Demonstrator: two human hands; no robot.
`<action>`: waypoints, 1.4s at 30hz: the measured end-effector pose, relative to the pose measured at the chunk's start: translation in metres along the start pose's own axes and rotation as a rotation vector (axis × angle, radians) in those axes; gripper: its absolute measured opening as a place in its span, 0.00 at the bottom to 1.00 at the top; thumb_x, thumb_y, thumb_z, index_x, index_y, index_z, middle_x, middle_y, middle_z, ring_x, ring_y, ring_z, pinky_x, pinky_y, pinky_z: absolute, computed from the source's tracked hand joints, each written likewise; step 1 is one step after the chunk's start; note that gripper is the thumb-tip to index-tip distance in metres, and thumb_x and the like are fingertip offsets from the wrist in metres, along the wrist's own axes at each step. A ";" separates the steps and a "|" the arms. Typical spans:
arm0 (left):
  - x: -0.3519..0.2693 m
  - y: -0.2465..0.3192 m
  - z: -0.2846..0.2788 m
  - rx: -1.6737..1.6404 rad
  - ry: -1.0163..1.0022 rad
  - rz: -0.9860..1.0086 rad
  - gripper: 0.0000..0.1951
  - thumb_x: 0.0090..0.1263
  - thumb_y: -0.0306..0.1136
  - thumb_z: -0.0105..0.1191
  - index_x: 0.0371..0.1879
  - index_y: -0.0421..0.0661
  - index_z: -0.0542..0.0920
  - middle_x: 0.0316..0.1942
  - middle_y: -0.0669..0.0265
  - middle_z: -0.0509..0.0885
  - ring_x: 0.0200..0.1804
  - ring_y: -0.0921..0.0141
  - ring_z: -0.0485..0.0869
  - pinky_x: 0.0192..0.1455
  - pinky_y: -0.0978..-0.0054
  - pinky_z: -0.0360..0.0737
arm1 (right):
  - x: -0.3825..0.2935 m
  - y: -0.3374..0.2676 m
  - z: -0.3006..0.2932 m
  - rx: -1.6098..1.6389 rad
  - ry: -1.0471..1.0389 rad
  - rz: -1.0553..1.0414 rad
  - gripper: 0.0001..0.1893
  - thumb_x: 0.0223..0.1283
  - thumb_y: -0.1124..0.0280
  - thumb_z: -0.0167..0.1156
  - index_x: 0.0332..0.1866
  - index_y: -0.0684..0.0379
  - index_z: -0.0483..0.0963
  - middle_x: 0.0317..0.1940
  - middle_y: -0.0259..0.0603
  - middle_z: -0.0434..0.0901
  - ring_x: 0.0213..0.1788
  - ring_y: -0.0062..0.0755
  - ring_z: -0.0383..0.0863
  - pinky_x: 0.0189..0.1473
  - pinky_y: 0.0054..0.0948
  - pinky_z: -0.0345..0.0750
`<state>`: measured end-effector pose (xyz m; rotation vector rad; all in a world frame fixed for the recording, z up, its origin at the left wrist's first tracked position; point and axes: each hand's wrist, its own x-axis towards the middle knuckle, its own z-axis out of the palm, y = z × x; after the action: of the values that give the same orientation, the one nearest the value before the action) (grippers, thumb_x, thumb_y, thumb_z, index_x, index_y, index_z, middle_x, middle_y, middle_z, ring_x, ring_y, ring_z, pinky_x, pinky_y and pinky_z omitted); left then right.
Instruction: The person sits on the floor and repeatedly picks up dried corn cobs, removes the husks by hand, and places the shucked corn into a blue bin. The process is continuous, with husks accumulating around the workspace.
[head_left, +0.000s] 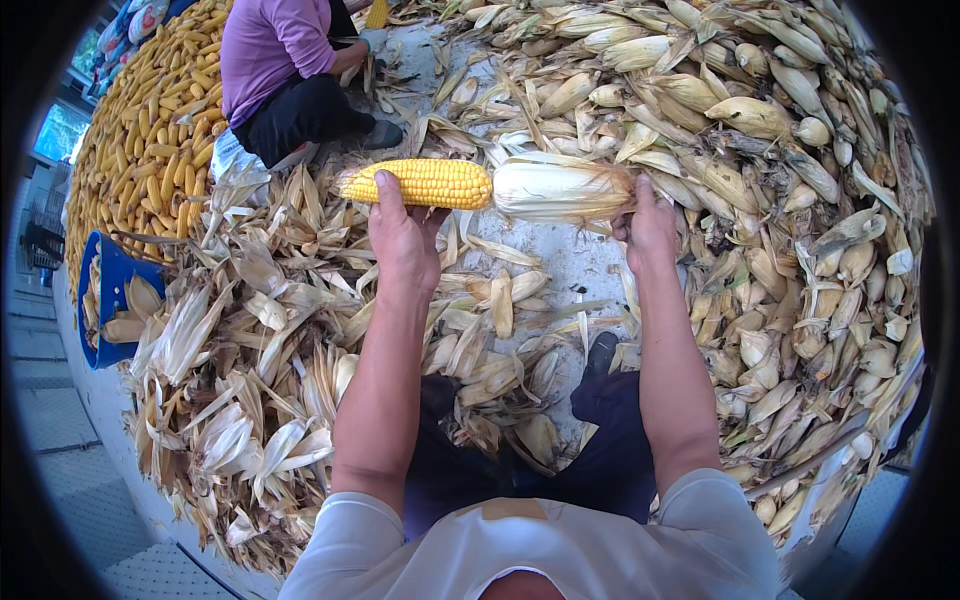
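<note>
My left hand (406, 236) is closed around a bare yellow corn cob (435, 184), thumb on top, its kernels showing. Out to the right, my right hand (648, 223) grips the silky end of a pale corn husk (559, 187). The husk's broad end meets or nearly meets the cob's rounded end. Whether anything is inside the husk cannot be told. Both arms are stretched forward above a floor strewn with loose husks (501, 304).
Unhusked ears (750, 120) are heaped on the right. Stripped husks (247, 420) lie piled at left, beside a blue plastic basket (124, 300). Bare cobs (161, 142) form a mound at upper left. A co-worker in a purple top (277, 45) sits ahead, holding a cob.
</note>
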<state>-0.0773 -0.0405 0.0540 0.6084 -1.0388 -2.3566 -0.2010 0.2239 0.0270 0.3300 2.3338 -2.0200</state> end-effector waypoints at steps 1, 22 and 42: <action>0.001 0.002 -0.002 -0.004 0.013 0.030 0.26 0.80 0.56 0.47 0.61 0.45 0.71 0.56 0.60 0.78 0.58 0.63 0.78 0.66 0.52 0.73 | 0.001 0.000 -0.003 -0.406 0.020 -0.204 0.16 0.74 0.60 0.57 0.54 0.62 0.73 0.45 0.45 0.82 0.39 0.38 0.83 0.39 0.36 0.79; -0.009 -0.031 0.004 0.233 0.059 0.009 0.24 0.83 0.55 0.40 0.56 0.43 0.69 0.41 0.65 0.78 0.39 0.72 0.79 0.45 0.70 0.80 | -0.113 -0.026 0.087 -0.794 -0.848 -0.344 0.18 0.54 0.62 0.66 0.38 0.70 0.81 0.34 0.63 0.85 0.40 0.60 0.87 0.47 0.47 0.83; 0.000 0.020 -0.007 0.227 -0.113 -0.231 0.29 0.81 0.59 0.40 0.52 0.40 0.74 0.33 0.56 0.84 0.34 0.62 0.87 0.40 0.62 0.88 | -0.122 -0.038 0.095 -0.851 -0.976 -0.662 0.09 0.57 0.74 0.65 0.38 0.69 0.79 0.28 0.56 0.85 0.32 0.50 0.88 0.39 0.41 0.86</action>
<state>-0.0686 -0.0560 0.0654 0.7186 -1.3648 -2.5140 -0.0991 0.1094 0.0702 -1.2498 2.3515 -0.6916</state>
